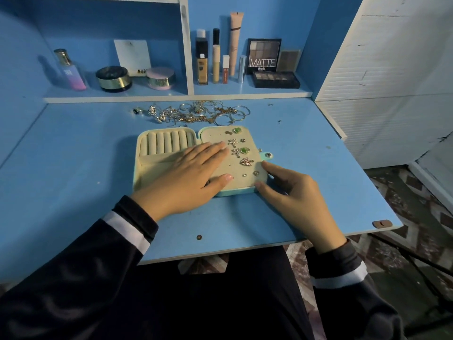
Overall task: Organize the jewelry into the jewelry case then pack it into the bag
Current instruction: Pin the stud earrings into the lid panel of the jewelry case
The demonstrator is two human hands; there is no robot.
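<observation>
Case: the case (235, 185) lies open on the counter (73, 168), just before the person.
Left hand: the left hand (188, 177) lies flat with straight fingers, pressing across the case's middle.
Right hand: the right hand (294, 195) is loosely spread, with thumb and forefinger tips touching the panel's near right corner; it grips nothing.
Jewelry: earrings (245, 150) are pinned on the panel; a tangled pile (196, 114) lies behind the case.
Handling: the case is probably light, padded and floppy at the fold, so hold it by the rims or the snap tab (268, 155). The chains look fine and snag-prone, best lifted singly.
Hidden: no bag is in view; the left hand covers the fold and part of the pocket; the pile's pieces are hard to separate.

"MATTE" on the eyeshadow palette (263, 56); "NUD" on the white card (133, 57)
</observation>
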